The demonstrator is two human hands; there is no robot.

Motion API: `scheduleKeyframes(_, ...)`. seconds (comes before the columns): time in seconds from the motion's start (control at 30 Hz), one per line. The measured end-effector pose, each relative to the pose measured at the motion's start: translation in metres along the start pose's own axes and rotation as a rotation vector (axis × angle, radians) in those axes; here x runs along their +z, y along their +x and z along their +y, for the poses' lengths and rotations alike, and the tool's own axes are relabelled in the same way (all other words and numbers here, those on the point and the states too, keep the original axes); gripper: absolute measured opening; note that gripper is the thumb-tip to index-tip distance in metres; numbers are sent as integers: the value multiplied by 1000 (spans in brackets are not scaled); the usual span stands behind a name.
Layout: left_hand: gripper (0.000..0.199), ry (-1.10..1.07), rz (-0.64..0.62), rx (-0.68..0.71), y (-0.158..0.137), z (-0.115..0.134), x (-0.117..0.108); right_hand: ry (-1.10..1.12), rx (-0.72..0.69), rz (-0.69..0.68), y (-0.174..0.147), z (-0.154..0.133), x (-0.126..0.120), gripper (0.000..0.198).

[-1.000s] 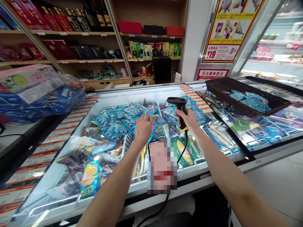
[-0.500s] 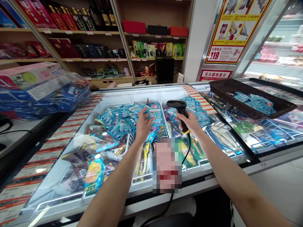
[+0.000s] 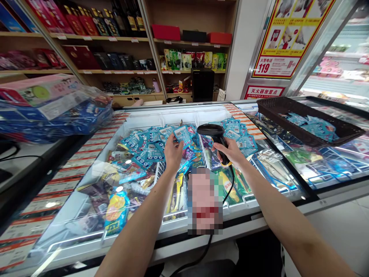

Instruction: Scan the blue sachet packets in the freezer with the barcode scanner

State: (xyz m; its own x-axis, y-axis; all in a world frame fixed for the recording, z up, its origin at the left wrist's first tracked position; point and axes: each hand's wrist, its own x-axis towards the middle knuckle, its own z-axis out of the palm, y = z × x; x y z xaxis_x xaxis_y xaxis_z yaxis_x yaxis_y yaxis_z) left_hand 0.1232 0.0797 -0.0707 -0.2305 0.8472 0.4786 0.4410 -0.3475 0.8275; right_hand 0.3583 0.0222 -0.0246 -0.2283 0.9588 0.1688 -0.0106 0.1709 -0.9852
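My left hand (image 3: 173,153) pinches a small blue packet (image 3: 183,135) by its near side, its barcode face turned up. In my right hand (image 3: 230,151) is a black barcode scanner (image 3: 211,130), its handle gripped and its head tipped toward the packet, with a gap between them. A black cable (image 3: 233,181) runs down from the handle. Many similar blue packets (image 3: 147,150) lie spread over the freezer's glass top to the left, and another pile (image 3: 241,134) lies to the right of the scanner.
Frozen goods show through the glass of the chest freezer (image 3: 207,250). A brown basket (image 3: 271,109) with more blue packets stands at the right. Wrapped boxes (image 3: 49,107) are stacked at the left. A blurred-out rectangular area (image 3: 204,202) sits near the front edge. Shelves line the back.
The scanner has shifted left, closer to the held packet, and its head is angled more toward it. The packet in my left hand has tilted and moved slightly left and up.
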Motion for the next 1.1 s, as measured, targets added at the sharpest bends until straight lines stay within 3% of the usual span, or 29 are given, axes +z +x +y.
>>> scheduleKeyframes(0.67, 41, -56, 0, -10, -1, -4, 0, -107, -22, -176, -7, -7, 3, 37)
scheduleKeyframes(1.1, 42, 2, 7, 10, -1, -6, 0, -81, 11, -147, -7, -6, 4, 39)
